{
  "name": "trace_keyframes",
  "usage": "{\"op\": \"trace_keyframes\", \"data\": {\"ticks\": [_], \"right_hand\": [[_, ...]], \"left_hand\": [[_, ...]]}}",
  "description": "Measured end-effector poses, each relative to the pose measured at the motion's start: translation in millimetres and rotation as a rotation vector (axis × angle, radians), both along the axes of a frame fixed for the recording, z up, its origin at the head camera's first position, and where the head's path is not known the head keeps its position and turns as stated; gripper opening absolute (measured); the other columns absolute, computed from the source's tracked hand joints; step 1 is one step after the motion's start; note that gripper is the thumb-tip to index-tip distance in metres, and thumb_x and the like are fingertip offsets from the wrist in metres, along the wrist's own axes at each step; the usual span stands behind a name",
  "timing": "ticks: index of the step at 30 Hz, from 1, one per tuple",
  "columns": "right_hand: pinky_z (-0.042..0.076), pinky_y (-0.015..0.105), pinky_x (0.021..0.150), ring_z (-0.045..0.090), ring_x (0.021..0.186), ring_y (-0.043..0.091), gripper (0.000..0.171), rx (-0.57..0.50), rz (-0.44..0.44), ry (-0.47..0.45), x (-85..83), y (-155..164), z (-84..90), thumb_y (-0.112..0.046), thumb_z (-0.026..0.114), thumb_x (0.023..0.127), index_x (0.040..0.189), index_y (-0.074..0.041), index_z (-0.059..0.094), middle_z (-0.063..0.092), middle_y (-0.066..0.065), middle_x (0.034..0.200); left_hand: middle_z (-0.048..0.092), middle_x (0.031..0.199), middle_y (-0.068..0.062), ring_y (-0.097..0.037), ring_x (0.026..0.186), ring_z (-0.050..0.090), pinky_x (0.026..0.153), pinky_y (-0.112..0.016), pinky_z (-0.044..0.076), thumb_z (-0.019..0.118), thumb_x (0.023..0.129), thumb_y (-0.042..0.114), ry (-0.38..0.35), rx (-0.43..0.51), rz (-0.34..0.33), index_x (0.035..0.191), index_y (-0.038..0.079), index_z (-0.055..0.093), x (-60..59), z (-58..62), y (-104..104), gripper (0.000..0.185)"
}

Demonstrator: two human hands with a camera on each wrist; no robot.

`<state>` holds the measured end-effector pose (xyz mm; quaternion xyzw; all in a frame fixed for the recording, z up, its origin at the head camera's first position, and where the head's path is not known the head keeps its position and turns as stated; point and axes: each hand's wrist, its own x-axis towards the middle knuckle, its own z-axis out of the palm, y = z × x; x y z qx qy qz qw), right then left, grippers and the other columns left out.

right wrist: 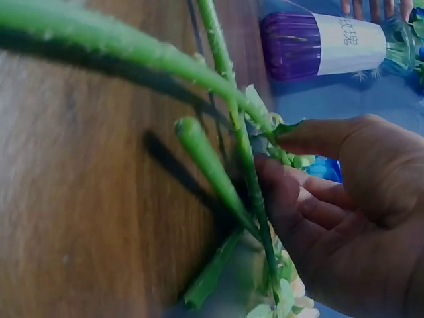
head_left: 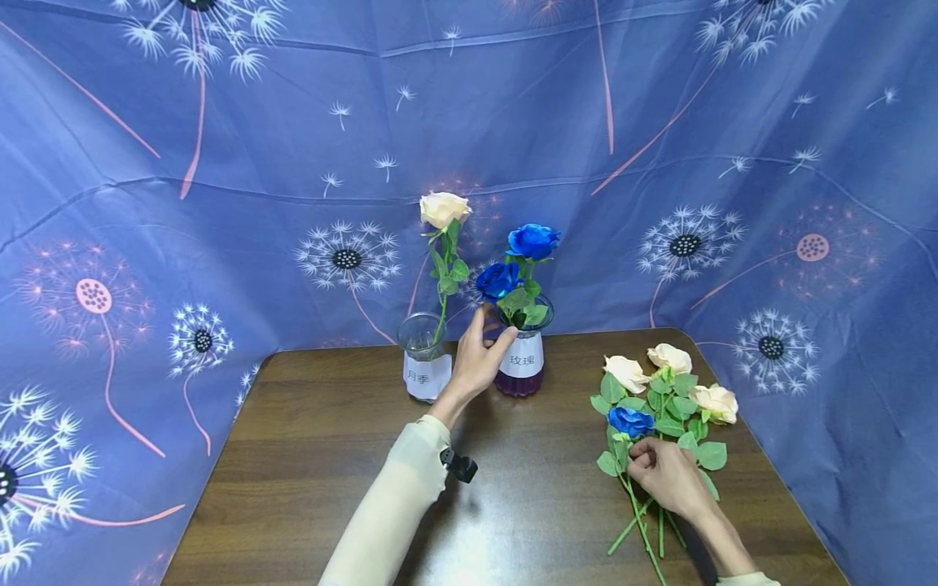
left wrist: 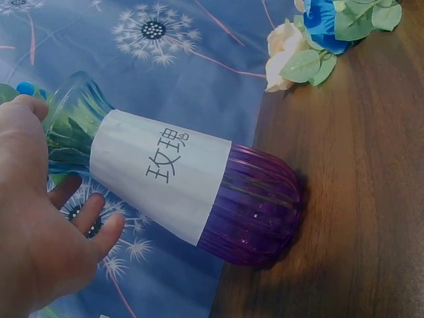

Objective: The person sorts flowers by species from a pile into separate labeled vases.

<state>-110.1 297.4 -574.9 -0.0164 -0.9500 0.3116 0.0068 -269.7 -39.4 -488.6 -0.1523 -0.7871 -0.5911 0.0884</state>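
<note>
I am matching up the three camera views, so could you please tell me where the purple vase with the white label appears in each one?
Head view: the purple vase stands upright at centre on the wooden table, just right of the left hand.
Left wrist view: it fills the middle of the picture, lying tilted across it, with the hand at left.
Right wrist view: it is small in the top right corner.
Shared landmark: its white label.

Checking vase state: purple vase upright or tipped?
Upright. The purple vase stands on its base on the table, two blue roses rising from it.
</note>
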Motion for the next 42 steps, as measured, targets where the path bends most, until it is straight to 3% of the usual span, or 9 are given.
{"op": "trace_keyframes", "data": {"ticks": [3,6,8,10,14,21,28,33,42], "right_hand": [[0.051,0.023,0.062,0.064,0.063,0.005,0.02,-0.064,-0.005,-0.043,-1.3,-1,-0.1,-0.004,0.071,0.088,0.105,-0.004,0.08,0.074,-0.003,0.078],[0.056,0.025,0.06,0.069,0.062,0.009,0.023,-0.18,0.0,-0.08,-1.8,-2,1.8,0.0,0.071,0.091,0.113,0.003,0.078,0.077,0.003,0.085],[0.061,0.027,0.06,0.071,0.065,0.009,0.028,-0.274,0.004,-0.093,-1.7,-2,3.5,0.003,0.072,0.093,0.12,0.009,0.075,0.079,0.009,0.092],[0.065,0.029,0.063,0.071,0.069,0.008,0.034,-0.369,0.01,-0.103,-1.4,-2,5.6,0.006,0.072,0.093,0.126,0.015,0.07,0.079,0.013,0.097],[0.068,0.032,0.067,0.073,0.074,0.005,0.038,-0.498,-0.025,-0.078,-1.2,-6,12.3,0.009,0.07,0.095,0.132,0.018,0.067,0.08,0.016,0.099],[0.069,0.034,0.069,0.078,0.076,0.004,0.033,-0.52,-0.028,0.088,-3.5,-15,34.5,0.0,0.08,0.101,0.13,0.012,0.072,0.083,0.017,0.1],[0.069,0.029,0.068,0.078,0.075,0.004,0.026,-0.531,-0.026,0.267,-10.4,-28,54.9,0.004,0.079,0.1,0.125,0.009,0.075,0.083,0.01,0.094],[0.067,0.022,0.07,0.078,0.076,0.001,0.024,-0.577,-0.034,0.357,-16.2,-39,65.4,0.007,0.081,0.098,0.121,0.011,0.076,0.082,-0.002,0.091],[0.065,0.018,0.068,0.077,0.074,-0.001,0.023,-0.655,-0.043,0.501,-36.5,-54,101.0,0.013,0.08,0.095,0.116,0.018,0.073,0.082,-0.007,0.09]], "left_hand": [[0.07,0.155,-0.015,-0.031,0.141,0.071,0.11,-0.046,0.063,0.067,0.107,0.055,0.048,-0.004,-0.007,0.171,0.019,0.046,-8.5,-11.5,-1,0.076],[0.07,0.154,-0.014,-0.031,0.14,0.071,0.109,-0.043,0.063,0.067,0.107,0.057,0.052,-0.003,-0.006,0.17,0.02,0.047,-8.7,-11.7,-1,0.076],[0.069,0.155,-0.015,-0.033,0.141,0.07,0.11,-0.046,0.063,0.067,0.107,0.056,0.044,0.003,-0.007,0.171,0.02,0.046,-8.6,-10.7,-1,0.076],[0.067,0.157,-0.018,-0.039,0.144,0.068,0.114,-0.055,0.061,0.069,0.108,0.046,-0.003,0.012,-0.003,0.171,0.019,0.046,-0.8,0.9,0,0.072],[0.066,0.159,-0.018,-0.039,0.145,0.067,0.116,-0.063,0.058,0.07,0.108,0.041,-0.015,0.027,-0.003,0.171,0.018,0.046,-0.8,2.2,0,0.071],[0.066,0.159,-0.019,-0.038,0.146,0.067,0.116,-0.056,0.06,0.07,0.108,0.042,-0.026,0.014,0.004,0.171,0.017,0.045,-0.5,1.6,-1,0.072],[0.065,0.16,-0.019,-0.04,0.146,0.067,0.115,-0.056,0.061,0.068,0.109,0.042,-0.023,0.008,0.003,0.172,0.016,0.044,0.3,0.0,-2,0.073],[0.065,0.16,-0.019,-0.04,0.146,0.067,0.115,-0.056,0.061,0.069,0.108,0.042,-0.027,0.012,-0.002,0.172,0.016,0.043,0.9,0.6,-1,0.074],[0.065,0.159,-0.02,-0.044,0.146,0.066,0.115,-0.059,0.06,0.07,0.108,0.038,-0.025,0.009,-0.007,0.172,0.014,0.043,-0.4,-0.3,1,0.074]]}}
